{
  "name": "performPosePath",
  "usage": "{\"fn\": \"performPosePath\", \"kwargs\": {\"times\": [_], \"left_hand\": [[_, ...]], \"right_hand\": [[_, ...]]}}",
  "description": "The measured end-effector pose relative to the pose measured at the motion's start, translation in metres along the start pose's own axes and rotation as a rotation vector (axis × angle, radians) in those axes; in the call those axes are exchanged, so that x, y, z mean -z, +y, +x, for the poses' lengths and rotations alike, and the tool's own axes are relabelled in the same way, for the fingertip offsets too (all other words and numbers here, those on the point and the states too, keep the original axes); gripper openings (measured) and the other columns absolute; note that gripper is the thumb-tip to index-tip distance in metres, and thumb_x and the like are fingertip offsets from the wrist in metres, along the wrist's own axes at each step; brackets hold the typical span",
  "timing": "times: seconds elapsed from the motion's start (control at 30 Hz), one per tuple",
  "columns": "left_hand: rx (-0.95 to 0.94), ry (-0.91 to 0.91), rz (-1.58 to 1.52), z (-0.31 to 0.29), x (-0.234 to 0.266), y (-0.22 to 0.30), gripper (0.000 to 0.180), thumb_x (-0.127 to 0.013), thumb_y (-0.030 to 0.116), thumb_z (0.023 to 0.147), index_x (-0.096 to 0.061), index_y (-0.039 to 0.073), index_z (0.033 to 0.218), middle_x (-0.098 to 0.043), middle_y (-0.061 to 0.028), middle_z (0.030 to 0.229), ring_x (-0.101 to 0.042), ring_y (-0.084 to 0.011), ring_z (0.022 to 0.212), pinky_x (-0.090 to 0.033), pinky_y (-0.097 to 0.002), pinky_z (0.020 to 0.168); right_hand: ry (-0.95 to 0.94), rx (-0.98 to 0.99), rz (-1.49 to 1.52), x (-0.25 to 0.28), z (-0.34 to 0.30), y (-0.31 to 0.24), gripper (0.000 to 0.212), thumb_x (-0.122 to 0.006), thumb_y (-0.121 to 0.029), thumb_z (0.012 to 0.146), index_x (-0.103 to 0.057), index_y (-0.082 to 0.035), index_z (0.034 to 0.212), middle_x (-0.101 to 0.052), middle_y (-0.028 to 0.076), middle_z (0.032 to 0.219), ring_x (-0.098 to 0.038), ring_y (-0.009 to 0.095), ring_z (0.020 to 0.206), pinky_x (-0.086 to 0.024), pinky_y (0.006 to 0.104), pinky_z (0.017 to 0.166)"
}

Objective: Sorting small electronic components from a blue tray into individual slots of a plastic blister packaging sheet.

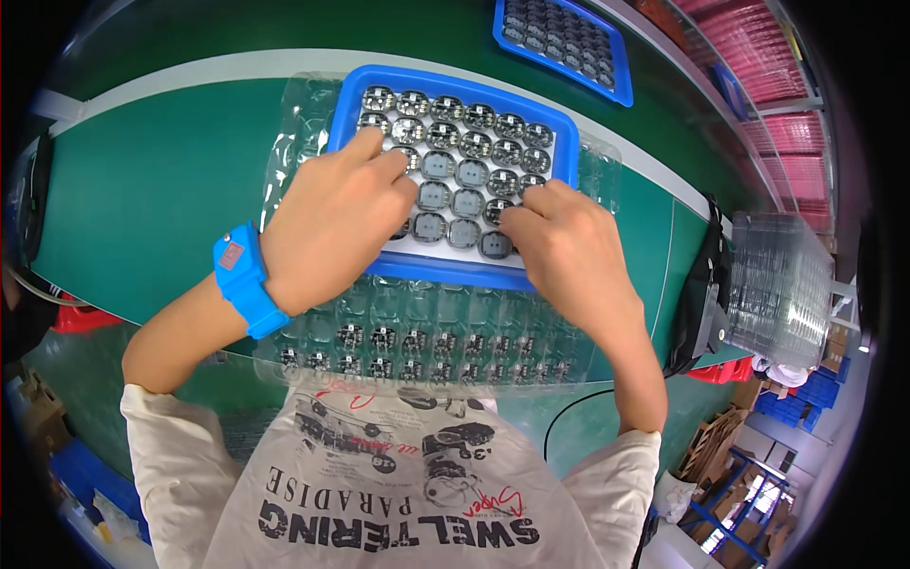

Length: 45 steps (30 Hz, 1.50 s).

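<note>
A blue-rimmed tray [453,272] holds rows of small rounded grey housings, many with black circuit boards on top. Several in the middle, like one grey housing [466,202], show plain grey faces. My left hand [332,213], with a blue wristband [245,278], is curled over the tray's left columns; what its fingertips grip is hidden. My right hand [573,247] has its fingers pinched at a small circuit board [498,211] near the right side. Below the tray lies a clear plastic blister tray [427,302], with small circuit boards in its nearer rows.
A second blue tray [621,90] of similar parts stands beyond the pale ledge. Another clear tray edge [301,114] sticks out from under the blue tray. To the right are a tall stack of clear trays [779,284] and a black bag [700,313] at the green table's edge.
</note>
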<state>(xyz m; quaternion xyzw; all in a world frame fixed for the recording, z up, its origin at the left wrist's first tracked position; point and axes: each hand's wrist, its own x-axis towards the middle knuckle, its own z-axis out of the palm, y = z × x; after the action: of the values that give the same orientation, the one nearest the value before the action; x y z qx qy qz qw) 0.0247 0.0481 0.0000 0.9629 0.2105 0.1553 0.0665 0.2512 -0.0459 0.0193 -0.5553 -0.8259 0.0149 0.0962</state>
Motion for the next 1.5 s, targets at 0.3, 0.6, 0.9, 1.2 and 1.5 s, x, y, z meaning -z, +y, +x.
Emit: {"fn": "performPosePath", "kwargs": {"times": [0.3,0.6,0.9,1.2,1.5], "left_hand": [[-0.013,0.018,-0.031,-0.002,-0.001,-0.004,0.005,-0.063,-0.001,0.068,-0.060,0.002,0.071,-0.055,-0.0077,0.082,-0.055,-0.0263,0.086,-0.051,-0.0372,0.064],[-0.026,0.018,-0.033,-0.002,-0.003,-0.004,0.006,-0.062,-0.001,0.068,-0.061,0.002,0.072,-0.056,-0.0074,0.082,-0.056,-0.0261,0.088,-0.052,-0.0360,0.064],[-0.039,-0.028,0.010,0.002,0.000,-0.001,0.009,-0.064,-0.001,0.069,-0.064,0.002,0.078,-0.058,-0.0066,0.084,-0.057,-0.0257,0.091,-0.053,-0.0356,0.066],[0.026,-0.075,-0.134,-0.011,0.039,-0.001,0.012,-0.068,0.007,0.080,-0.061,0.002,0.089,-0.058,-0.0117,0.082,-0.059,-0.0327,0.076,-0.047,-0.0429,0.064],[0.279,-0.574,-0.387,-0.144,0.068,0.023,0.021,-0.073,0.013,0.075,-0.063,0.002,0.090,-0.056,-0.0069,0.074,-0.062,-0.0247,0.067,-0.049,-0.0374,0.056]], "right_hand": [[-0.035,0.033,0.024,-0.002,0.006,0.006,0.008,-0.064,0.001,0.063,-0.061,-0.004,0.069,-0.055,0.008,0.074,-0.057,0.027,0.078,-0.045,0.0393,0.069],[-0.081,0.124,-0.136,-0.001,0.008,-0.002,0.016,-0.069,-0.005,0.058,-0.060,-0.006,0.071,-0.054,0.006,0.077,-0.055,0.024,0.079,-0.042,0.0361,0.069],[-0.072,0.108,-0.181,-0.004,0.006,-0.005,0.007,-0.063,-0.004,0.066,-0.060,-0.006,0.071,-0.055,0.006,0.074,-0.056,0.024,0.077,-0.041,0.0360,0.070],[0.119,-0.128,0.126,0.016,-0.030,-0.007,0.012,-0.073,-0.011,0.080,-0.064,-0.003,0.082,-0.054,0.010,0.071,-0.055,0.031,0.063,-0.042,0.0409,0.057],[-0.587,-0.693,0.340,0.035,-0.163,-0.041,0.024,-0.078,-0.015,0.075,-0.069,-0.005,0.095,-0.060,0.011,0.076,-0.060,0.031,0.063,-0.047,0.0401,0.056]]}}
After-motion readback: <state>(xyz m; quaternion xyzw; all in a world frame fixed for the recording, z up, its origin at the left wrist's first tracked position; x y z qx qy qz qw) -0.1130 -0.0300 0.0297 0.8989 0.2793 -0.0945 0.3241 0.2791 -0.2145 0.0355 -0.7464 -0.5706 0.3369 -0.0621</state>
